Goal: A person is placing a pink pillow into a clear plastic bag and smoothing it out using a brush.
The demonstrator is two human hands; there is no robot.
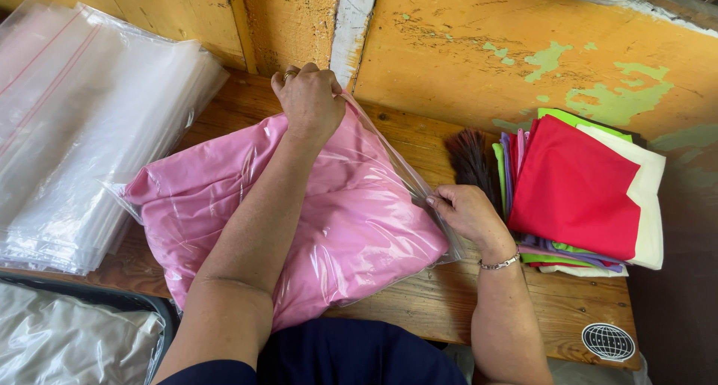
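1. We see a pink folded cloth (329, 228) inside a clear plastic bag (389, 149), lying on the wooden bench (449, 299).
2. Our left hand (309, 101) reaches across to the far corner, fingers curled, gripping the bag's edge.
3. Our right hand (465, 213) pinches the bag's near edge, beside the stack of coloured cloths (580, 187).

L forearm stretched fwd, left hand (309, 101) palm down w/ its grip curled shut at far edge; right hand (465, 211) pinching, wrist bent inward.
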